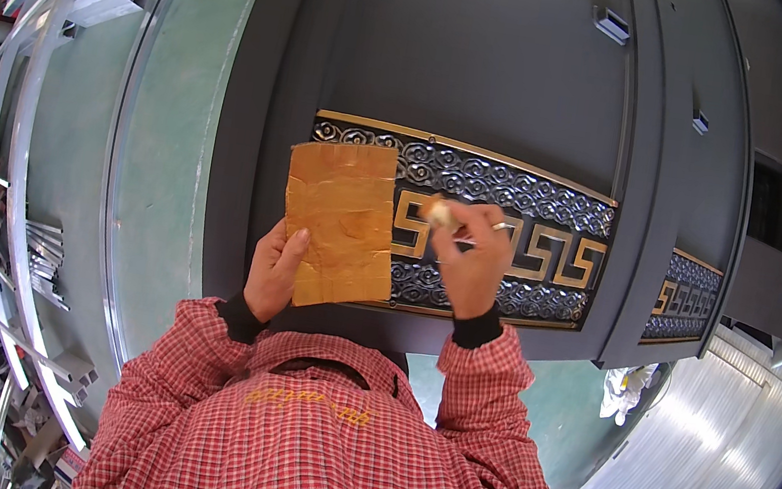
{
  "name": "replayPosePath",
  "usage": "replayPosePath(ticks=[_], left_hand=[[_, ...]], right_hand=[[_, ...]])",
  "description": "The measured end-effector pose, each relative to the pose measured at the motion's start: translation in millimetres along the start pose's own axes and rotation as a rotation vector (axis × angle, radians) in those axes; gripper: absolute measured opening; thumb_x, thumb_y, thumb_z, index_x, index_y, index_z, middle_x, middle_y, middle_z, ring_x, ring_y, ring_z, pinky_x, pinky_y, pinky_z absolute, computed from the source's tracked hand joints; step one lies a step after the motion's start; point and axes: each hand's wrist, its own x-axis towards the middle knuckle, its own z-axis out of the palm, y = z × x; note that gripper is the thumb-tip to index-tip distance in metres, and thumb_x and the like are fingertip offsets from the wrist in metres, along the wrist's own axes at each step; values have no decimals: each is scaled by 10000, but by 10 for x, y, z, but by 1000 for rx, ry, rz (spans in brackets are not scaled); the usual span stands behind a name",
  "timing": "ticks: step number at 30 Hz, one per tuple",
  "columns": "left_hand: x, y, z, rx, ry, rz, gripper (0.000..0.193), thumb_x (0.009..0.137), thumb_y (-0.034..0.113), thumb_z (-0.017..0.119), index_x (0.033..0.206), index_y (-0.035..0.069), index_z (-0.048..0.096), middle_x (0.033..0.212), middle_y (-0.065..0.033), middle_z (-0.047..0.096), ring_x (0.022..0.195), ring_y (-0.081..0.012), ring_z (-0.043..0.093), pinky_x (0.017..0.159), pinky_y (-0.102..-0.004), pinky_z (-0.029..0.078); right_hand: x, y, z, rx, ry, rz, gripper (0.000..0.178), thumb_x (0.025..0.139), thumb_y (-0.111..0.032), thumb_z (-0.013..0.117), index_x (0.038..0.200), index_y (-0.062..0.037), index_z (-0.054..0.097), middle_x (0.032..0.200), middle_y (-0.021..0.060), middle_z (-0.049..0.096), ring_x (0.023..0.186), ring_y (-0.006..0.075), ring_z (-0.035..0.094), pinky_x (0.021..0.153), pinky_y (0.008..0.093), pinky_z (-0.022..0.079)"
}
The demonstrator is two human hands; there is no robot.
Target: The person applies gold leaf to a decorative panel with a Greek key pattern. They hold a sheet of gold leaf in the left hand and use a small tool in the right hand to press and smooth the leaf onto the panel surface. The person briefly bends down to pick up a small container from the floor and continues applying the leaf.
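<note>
At frame centre, I record the left grip (273, 272) pinching a creased, patchy golden-brown card (342, 222), the right grip (477, 266) pinching a blurred pale wad (442, 216) over a gold-patterned black panel (482, 175).

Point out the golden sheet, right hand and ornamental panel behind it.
Golden sheet (341, 227), head view: middle of its face.
Right hand (475, 267), head view: mid-hand, above the cuff.
Ornamental panel (524, 197), head view: its dark upper band.

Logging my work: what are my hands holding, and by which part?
Left hand holds a golden-brown cardboard sheet low on its left edge; right hand holds a small pale wad, grip too blurred to place.
</note>
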Motion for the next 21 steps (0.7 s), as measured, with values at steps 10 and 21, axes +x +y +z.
replayPosePath(ticks=[10,21], left_hand=[[-11,-80,216,38,69,47,313,994,127,391,1249,-39,463,1143,-83,589,996,-123,571,861,-265,471],[-136,-85,59,-74,246,128,318,994,146,392,1246,-40,449,1154,-97,581,1003,-156,590,865,-292,495]], right_hand=[[-176,-200,-162,-137,-276,-240,184,677,-3,663,842,-85,666,794,54,560,639,208,601,516,305,485],[94,851,-129,-304,-76,-69,172,725,-101,669,897,-96,664,864,66,569,722,259,605,598,356,493]])
